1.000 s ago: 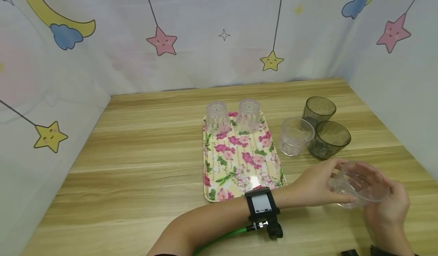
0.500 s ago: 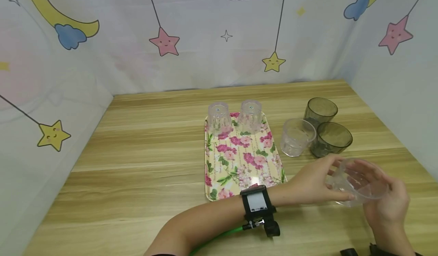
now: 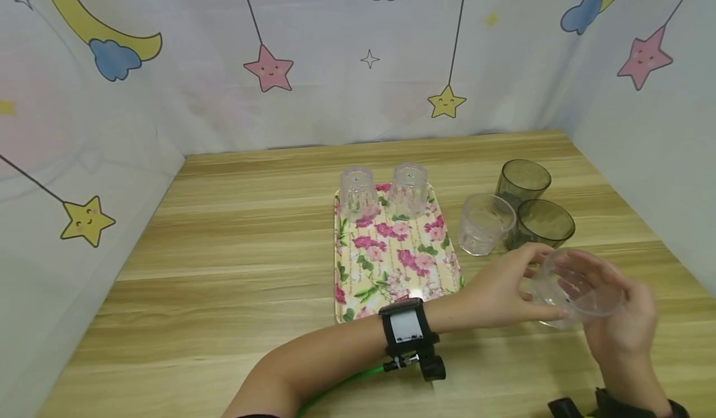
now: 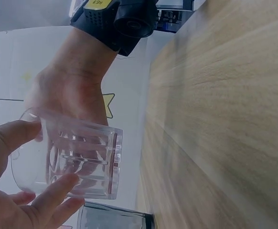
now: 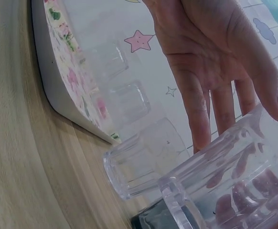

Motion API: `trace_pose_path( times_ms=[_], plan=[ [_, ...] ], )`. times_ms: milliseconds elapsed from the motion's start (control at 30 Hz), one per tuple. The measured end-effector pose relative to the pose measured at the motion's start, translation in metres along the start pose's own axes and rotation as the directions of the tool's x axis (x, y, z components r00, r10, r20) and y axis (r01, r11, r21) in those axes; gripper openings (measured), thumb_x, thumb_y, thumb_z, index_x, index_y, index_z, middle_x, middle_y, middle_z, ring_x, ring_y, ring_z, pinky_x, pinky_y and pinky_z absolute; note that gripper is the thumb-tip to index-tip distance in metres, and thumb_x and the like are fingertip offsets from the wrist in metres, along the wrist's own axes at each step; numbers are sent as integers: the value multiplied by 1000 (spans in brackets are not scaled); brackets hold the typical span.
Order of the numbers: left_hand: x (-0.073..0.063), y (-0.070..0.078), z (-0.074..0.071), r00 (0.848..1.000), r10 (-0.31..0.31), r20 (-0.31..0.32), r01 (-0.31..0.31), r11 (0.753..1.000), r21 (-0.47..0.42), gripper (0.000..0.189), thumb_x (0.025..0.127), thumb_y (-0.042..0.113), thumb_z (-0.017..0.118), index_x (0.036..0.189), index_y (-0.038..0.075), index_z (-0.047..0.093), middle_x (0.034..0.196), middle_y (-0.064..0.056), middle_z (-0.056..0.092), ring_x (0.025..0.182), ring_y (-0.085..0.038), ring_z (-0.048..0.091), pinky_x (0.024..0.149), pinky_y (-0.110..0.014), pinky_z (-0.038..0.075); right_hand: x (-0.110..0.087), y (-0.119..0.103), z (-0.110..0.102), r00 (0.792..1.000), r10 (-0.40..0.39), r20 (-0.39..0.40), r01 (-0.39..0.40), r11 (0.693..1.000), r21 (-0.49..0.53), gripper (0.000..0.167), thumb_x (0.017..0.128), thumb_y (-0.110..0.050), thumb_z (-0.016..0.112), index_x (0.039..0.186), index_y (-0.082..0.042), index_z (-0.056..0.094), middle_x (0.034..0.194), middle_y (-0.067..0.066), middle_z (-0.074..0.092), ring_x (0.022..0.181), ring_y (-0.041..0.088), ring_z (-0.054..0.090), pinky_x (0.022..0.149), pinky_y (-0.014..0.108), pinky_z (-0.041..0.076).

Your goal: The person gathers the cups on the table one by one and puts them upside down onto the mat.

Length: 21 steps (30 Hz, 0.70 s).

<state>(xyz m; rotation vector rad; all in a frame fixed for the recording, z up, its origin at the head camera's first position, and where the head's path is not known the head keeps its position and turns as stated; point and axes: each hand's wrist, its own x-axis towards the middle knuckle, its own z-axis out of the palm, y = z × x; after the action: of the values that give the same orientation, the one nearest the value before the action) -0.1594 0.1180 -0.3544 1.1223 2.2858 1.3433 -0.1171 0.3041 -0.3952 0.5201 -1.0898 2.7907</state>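
Holding clear cup [image 3: 593,303] in left hand [image 3: 506,290] and right hand [image 3: 626,318], above wood-grain counter [image 3: 235,269]. Just beyond: upright clear glass [image 3: 484,227] beside two smoky glasses [image 3: 524,180]. To left: flowered tray [image 3: 371,278] with two upside-down clear glasses [image 3: 409,188] at far end. Behind: pale backdrop [image 3: 335,113] with stars [image 3: 271,69].

We're in what looks like a small staged recording booth [image 3: 643,169]! Pale cloth [image 3: 324,113] walls us in on 3 sides, printed with moons [image 3: 140,46], clouds [image 3: 114,61] and smiling stars [image 3: 270,69], and a wood-grain tabletop [image 3: 240,231] fills the space between. And look, we spot a black device [image 3: 406,326] strapped to the left wrist [image 3: 442,314], a green cable [image 3: 363,376] running from it, and a camera [image 4: 146,12] with a round lens [image 4: 132,25] on the right wrist [image 4: 93,50]
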Motion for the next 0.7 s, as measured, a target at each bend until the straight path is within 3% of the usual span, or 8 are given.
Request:
trace_pose_path(
  times_ms=[100,367,700],
  plan=[
    [-2,-1,-4,1000,2,-5,-3,999,-40,73,81,23,77,141,17,36,138,1,50,119,-3,57,72,0,49,3,3,4,1000,-14,15,14,999,-39,48,103,-16,23,123,15,53,115,25,67,107,33,66,88,37,56],
    [-6,-2,-14,999,13,-29,-14,1000,-18,74,82,26,77,142,18,35,140,2,49,120,-4,56,72,0,50,11,6,15,998,-26,54,30,996,-88,64,103,-16,1,124,15,53,116,23,67,107,31,66,90,35,55],
    [-13,-2,-28,999,14,-42,-16,998,-54,69,84,25,75,140,20,36,138,1,49,121,-7,55,74,-3,52,21,13,27,999,-32,38,36,993,-113,59,103,-15,7,120,12,57,112,21,69,104,30,66,91,34,54]
  ],
)
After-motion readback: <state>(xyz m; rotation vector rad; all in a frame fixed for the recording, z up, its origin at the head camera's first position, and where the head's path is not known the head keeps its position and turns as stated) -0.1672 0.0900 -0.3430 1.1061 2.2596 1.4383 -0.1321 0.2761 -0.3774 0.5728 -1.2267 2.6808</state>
